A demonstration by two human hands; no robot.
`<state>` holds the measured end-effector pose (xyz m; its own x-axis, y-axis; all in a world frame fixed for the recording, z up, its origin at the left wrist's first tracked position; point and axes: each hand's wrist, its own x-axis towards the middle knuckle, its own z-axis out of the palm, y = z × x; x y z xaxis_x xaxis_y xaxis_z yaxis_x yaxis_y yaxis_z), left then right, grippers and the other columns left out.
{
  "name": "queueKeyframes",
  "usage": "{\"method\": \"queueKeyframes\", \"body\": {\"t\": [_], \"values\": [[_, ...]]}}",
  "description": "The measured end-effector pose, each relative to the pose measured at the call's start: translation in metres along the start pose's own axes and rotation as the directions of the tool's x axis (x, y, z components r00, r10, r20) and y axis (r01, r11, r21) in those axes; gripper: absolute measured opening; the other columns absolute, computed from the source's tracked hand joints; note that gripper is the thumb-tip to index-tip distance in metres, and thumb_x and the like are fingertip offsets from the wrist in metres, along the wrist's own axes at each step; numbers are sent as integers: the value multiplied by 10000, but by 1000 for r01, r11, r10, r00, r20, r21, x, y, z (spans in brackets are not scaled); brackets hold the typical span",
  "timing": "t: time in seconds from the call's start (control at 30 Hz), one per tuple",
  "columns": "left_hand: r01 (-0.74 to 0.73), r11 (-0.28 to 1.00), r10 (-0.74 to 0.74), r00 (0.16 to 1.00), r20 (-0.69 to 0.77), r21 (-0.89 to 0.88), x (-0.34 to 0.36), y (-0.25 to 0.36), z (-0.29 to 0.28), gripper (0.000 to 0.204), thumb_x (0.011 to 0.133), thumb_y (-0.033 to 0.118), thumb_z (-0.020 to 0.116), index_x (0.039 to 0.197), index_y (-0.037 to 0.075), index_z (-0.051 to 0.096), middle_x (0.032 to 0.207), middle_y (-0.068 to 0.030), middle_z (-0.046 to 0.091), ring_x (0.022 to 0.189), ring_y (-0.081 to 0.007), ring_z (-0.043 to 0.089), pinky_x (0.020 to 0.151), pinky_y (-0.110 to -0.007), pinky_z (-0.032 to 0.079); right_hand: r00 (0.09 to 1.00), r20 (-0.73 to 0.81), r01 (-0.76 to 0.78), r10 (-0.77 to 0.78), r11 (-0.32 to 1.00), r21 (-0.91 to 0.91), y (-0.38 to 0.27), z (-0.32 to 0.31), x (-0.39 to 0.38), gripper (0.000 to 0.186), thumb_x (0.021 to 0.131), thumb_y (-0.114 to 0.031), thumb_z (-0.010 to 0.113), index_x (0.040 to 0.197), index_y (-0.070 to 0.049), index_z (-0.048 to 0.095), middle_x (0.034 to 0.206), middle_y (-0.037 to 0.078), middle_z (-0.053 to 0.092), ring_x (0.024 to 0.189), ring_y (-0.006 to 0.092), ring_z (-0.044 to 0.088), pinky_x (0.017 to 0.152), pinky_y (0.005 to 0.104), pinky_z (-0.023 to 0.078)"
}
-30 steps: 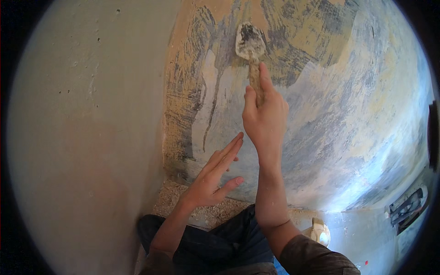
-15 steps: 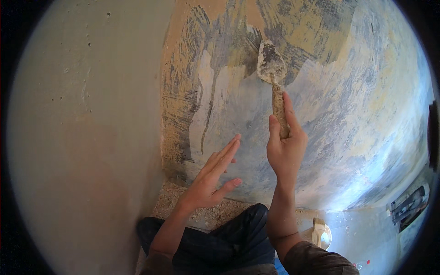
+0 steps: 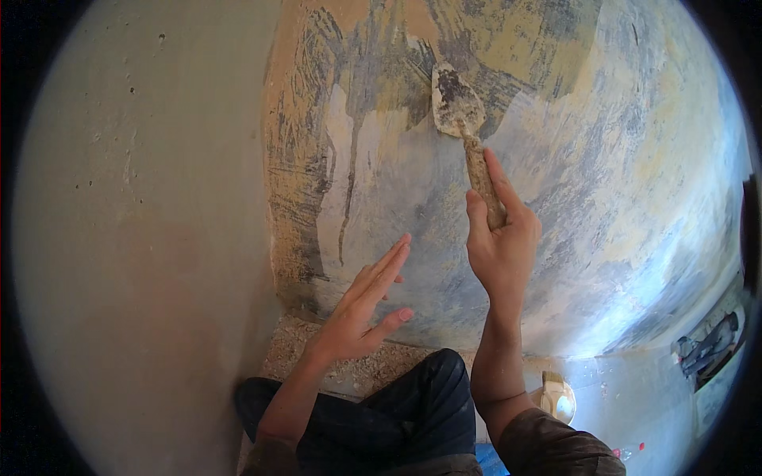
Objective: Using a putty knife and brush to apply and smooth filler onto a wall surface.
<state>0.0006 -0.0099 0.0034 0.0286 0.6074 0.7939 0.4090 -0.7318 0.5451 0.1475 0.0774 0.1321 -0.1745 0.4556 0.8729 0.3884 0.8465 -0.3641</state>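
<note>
My right hand (image 3: 506,234) is wrapped round the rough, crusted handle of a trowel (image 3: 458,103), index finger laid along the handle. The blade is worn and blotched with pale plaster and a dark patch. It points up against the wall (image 3: 444,190), whose surface is patchy in grey, ochre and white with dark scrape marks; whether the blade touches it I cannot tell. Lower left, my left hand (image 3: 365,309) holds nothing. Its fingers stretch up toward the wall and its thumb stands apart.
A smoother greenish-grey wall (image 3: 151,238) meets the patchy one at a corner on the left. Crumbled rubble (image 3: 309,349) lies along the wall's foot, beside my bent knees (image 3: 429,389). A round pale object (image 3: 558,399) glows near my right elbow. Dark items (image 3: 710,345) lie at far right.
The trowel has tilted, its blade swinging slightly left while my right hand shifted a little right. My left hand stays almost in place. The whole view has slid slightly.
</note>
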Motion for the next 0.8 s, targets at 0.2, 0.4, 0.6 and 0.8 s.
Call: {"method": "queueKeyframes", "body": {"t": [0.2, 0.4, 0.6, 0.8], "values": [[-45, 999, 45, 999, -8, 8, 1, -3, 3, 717, 918, 171, 622, 1523, 20, 268, 1576, -179, 277, 1035, -237, 571, 782, -324, 471, 999, -6, 47, -47, 999, 1, 0, 1, 4, 456, 857, -69, 610, 1312, -47, 588, 793, 237, 666, 670, 351, 674, 632, 366, 504], [-34, 999, 34, 999, -15, 12, 1, -4, 3, 721, 914, 171, 622, 1525, 27, 268, 1576, -177, 282, 1036, -237, 571, 782, -327, 470, 996, 87, -19, 29, 993, -113, -8, -9, 15, 440, 889, -80, 607, 1329, -70, 593, 843, 130, 722, 635, 68, 559, 600, 256, 469], [-18, 1000, 18, 1000, 1, -8, 1, 1, 4, 721, 910, 167, 620, 1525, 28, 270, 1575, -173, 286, 1045, -233, 563, 786, -322, 467, 983, 138, -100, 119, 986, -137, -12, -17, 14, 429, 884, -81, 607, 1313, -70, 607, 865, 154, 722, 657, 76, 583, 633, 274, 486], [-23, 1000, 23, 1000, 2, 15, 2, 0, 4, 731, 905, 181, 630, 1522, 21, 272, 1575, -176, 283, 1037, -233, 565, 787, -322, 467, 995, -1, 104, -104, 994, -32, -6, -7, 22, 432, 846, -85, 602, 1272, -18, 611, 648, 227, 591, 562, 302, 638, 579, 366, 475]]}}
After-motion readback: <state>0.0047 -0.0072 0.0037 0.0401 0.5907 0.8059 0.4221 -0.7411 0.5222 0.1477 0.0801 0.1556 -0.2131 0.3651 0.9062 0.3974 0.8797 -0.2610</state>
